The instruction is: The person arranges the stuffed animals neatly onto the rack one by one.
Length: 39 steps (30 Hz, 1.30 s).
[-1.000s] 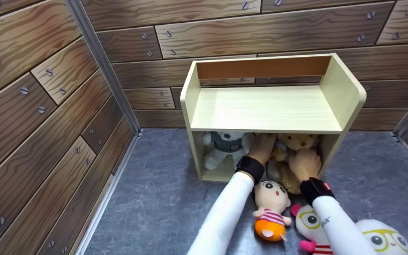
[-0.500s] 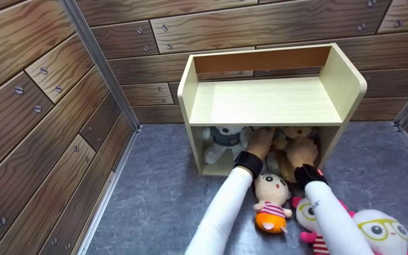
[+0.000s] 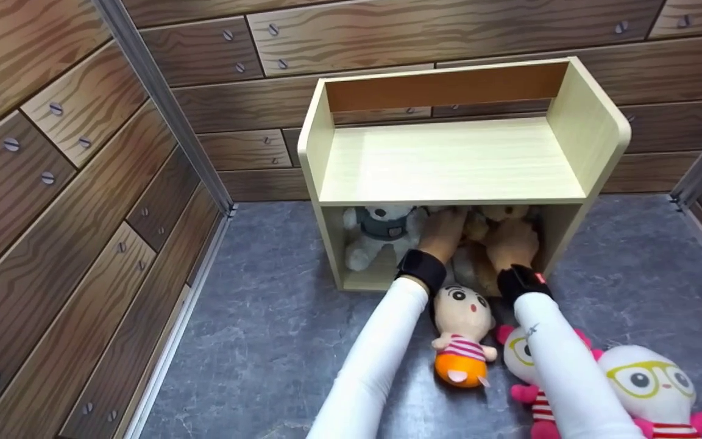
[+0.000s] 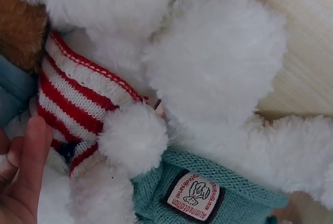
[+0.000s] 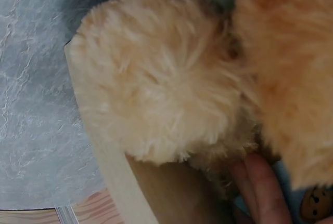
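In the lower shelf compartment, my right hand grips a brown teddy bear by the front of its body. The right wrist view shows fingers beside its blue garment, with fluffy light-brown fur close by. My left hand reaches in beside it, an extended finger touching a white plush in a red-and-white striped knit. At the compartment's left sits a white plush bear in a teal sweater. The shelf board hides part of the toys.
The pale wooden shelf stands on a grey floor before plank-patterned walls. A doll in orange shorts lies in front. Two white-and-pink plush toys with yellow glasses lie near my right forearm.
The brown teddy bear has moved deeper into the compartment with my right hand. My left hand stays beside it. The whole scene has shifted upward in the head view.
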Each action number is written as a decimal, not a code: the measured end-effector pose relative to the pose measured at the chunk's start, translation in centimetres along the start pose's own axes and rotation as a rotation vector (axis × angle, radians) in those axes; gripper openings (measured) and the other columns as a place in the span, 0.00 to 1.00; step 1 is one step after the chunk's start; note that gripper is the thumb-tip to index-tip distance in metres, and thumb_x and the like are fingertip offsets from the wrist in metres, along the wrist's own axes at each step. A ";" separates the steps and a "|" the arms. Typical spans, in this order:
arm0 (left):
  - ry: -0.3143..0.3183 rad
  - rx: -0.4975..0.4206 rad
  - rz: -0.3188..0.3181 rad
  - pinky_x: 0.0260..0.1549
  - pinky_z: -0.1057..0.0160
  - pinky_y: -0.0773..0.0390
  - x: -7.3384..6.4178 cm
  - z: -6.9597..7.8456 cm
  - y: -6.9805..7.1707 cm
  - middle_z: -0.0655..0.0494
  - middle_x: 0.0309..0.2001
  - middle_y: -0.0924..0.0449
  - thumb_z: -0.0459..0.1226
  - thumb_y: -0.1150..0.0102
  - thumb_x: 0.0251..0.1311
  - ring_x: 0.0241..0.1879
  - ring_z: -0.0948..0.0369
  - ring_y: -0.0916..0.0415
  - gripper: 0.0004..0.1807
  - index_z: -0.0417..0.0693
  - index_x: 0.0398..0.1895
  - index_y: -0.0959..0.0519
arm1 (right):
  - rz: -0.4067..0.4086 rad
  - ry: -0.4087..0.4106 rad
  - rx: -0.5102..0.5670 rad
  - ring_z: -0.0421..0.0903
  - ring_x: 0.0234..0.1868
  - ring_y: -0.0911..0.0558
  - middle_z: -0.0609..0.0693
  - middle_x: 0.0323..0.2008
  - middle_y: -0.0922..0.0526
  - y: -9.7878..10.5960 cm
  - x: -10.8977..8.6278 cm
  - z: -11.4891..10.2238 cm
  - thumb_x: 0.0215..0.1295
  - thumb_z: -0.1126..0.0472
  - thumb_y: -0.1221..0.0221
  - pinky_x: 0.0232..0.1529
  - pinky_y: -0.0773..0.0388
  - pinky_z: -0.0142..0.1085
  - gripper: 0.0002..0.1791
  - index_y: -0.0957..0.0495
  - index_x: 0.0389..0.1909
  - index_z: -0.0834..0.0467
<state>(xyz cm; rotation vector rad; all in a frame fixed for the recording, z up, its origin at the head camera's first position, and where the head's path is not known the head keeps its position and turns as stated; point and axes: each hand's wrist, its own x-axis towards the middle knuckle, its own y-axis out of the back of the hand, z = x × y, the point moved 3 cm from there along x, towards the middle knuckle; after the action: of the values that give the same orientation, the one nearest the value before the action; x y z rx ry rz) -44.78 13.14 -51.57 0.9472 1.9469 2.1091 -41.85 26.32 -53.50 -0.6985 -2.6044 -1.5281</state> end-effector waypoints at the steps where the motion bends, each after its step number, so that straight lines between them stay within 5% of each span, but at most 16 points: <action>1: 0.006 0.005 -0.001 0.38 0.60 0.18 0.1 -0.1 0.1 0.56 0.47 0.16 0.33 0.47 0.71 0.43 0.57 0.16 0.20 0.55 0.64 0.25 | -0.004 -0.006 0.001 0.73 0.42 0.19 0.75 0.37 0.18 0.0 0.2 -0.1 0.61 0.54 0.40 0.41 0.24 0.65 0.25 0.21 0.42 0.75; 8: 0.019 -0.017 -0.003 0.38 0.60 0.19 0.5 -0.8 0.5 0.56 0.46 0.15 0.34 0.48 0.71 0.41 0.57 0.16 0.18 0.53 0.62 0.24 | -0.035 -0.056 -0.012 0.71 0.43 0.18 0.74 0.38 0.18 -0.1 1.3 -0.7 0.65 0.54 0.43 0.41 0.22 0.62 0.24 0.22 0.44 0.74; 16: -0.001 -0.015 0.039 0.35 0.60 0.19 0.7 -1.1 0.9 0.57 0.42 0.15 0.35 0.47 0.70 0.38 0.57 0.16 0.16 0.52 0.59 0.24 | -0.059 -0.121 0.028 0.69 0.45 0.18 0.71 0.41 0.17 0.4 2.2 -0.7 0.59 0.41 0.38 0.42 0.22 0.60 0.35 0.24 0.50 0.71; 25: 0.014 -0.081 0.054 0.39 0.62 0.18 0.9 -1.7 1.2 0.53 0.49 0.16 0.30 0.51 0.73 0.42 0.57 0.16 0.24 0.49 0.70 0.32 | -0.026 0.034 0.223 0.72 0.45 0.19 0.73 0.40 0.17 0.4 1.9 0.2 0.69 0.35 0.49 0.42 0.25 0.64 0.39 0.25 0.55 0.70; 29: 0.023 -0.108 0.048 0.40 0.62 0.19 0.9 -2.1 1.3 0.53 0.51 0.17 0.32 0.53 0.75 0.41 0.57 0.17 0.23 0.50 0.71 0.33 | -0.127 0.055 0.245 0.69 0.44 0.19 0.71 0.40 0.17 0.7 2.0 0.1 0.61 0.43 0.39 0.43 0.24 0.61 0.32 0.22 0.48 0.70; 33: 0.039 -0.139 0.045 0.41 0.62 0.19 0.9 -2.3 1.3 0.53 0.50 0.17 0.33 0.53 0.75 0.41 0.57 0.17 0.24 0.51 0.72 0.33 | -0.163 0.107 0.200 0.67 0.42 0.19 0.69 0.37 0.18 0.5 2.1 0.0 0.59 0.49 0.36 0.42 0.24 0.60 0.31 0.26 0.52 0.72; 39: 0.027 -0.160 0.027 0.41 0.63 0.19 0.2 -1.7 0.7 0.52 0.52 0.17 0.31 0.51 0.74 0.42 0.57 0.17 0.28 0.50 0.75 0.38 | -0.083 0.168 0.118 0.65 0.28 0.20 0.65 0.21 0.22 -0.4 1.7 0.6 0.65 0.58 0.42 0.29 0.26 0.57 0.17 0.27 0.21 0.65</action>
<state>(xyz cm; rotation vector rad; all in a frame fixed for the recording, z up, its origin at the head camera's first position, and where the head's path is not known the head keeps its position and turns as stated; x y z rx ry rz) -45.63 11.71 -50.83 0.9237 1.7537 2.2639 -43.42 27.28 -53.70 -0.4374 -2.6003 -1.3736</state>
